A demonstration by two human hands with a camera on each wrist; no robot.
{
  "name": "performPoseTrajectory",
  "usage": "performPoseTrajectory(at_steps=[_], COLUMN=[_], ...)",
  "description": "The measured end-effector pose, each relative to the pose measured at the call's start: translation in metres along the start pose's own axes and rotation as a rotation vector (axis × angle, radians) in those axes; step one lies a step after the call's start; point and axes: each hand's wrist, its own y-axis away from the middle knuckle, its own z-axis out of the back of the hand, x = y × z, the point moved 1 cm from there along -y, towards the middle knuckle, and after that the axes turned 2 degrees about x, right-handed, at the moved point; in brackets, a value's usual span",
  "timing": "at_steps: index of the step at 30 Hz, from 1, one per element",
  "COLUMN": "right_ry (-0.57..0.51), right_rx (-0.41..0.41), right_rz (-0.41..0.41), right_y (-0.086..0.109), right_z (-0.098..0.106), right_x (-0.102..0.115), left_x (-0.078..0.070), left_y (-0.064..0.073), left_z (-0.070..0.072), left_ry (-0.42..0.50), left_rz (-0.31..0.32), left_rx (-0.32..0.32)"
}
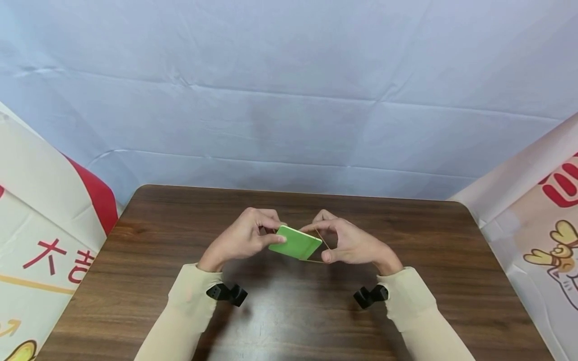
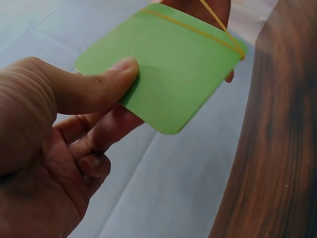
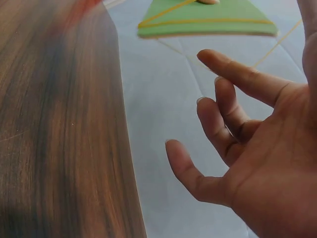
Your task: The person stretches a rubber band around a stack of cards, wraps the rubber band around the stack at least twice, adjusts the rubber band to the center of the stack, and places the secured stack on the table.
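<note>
A green card-like piece with rounded corners (image 1: pixel 295 244) is held up over the table. My left hand (image 1: pixel 246 235) pinches its near end, thumb flat on the green face (image 2: pixel 173 94) and fingers behind. A thin yellow rubber band (image 2: pixel 188 25) crosses the other end of the piece and runs out from its edge to my right hand (image 1: pixel 354 243). The thumb and index finger of that hand are spread and stretch the band into a loop in the head view. Its other fingers (image 3: pixel 213 124) are bent and free of the band in the right wrist view.
Below both hands lies a brown wood-grain table (image 1: pixel 289 321). A pale cloth (image 1: pixel 289 125) hangs behind it. Printed cloths with red marks stand at the left (image 1: pixel 40 225) and right (image 1: pixel 542 240). Both wrists wear a small black camera (image 1: pixel 226 293).
</note>
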Motion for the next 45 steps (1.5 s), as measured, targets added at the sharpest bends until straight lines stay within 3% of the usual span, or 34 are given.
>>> performPoseTrajectory(at_steps=[3,8,15,22,38,45], right_ry=[-0.017,-0.049,-0.070,-0.073,-0.059,-0.069], right_rx=[0.012,0.006,-0.085,-0.201,-0.289,-0.337], right_rz=[-0.008,-0.023,-0.068,-0.139,-0.229,-0.165], right_y=[-0.001,-0.002,-0.004,-0.006,-0.008,-0.008], right_z=[0.000,0.000,0.000,-0.002,-0.003,-0.003], right_x=[0.000,-0.001,-0.003,-0.005,-0.004,-0.006], left_x=[-0.002,-0.003,-0.001,0.000,-0.001,0.000], left_y=[-0.001,-0.002,-0.003,-0.004,-0.004,-0.003], left_z=[-0.002,-0.006,-0.013,-0.017,-0.019,-0.019], left_ry=[-0.083,-0.139,-0.138,-0.155,-0.169,-0.172], left_rz=[0.000,0.000,0.032,0.046,0.049,0.059], left_rx=[0.002,-0.042,-0.165,-0.247,-0.273,-0.273])
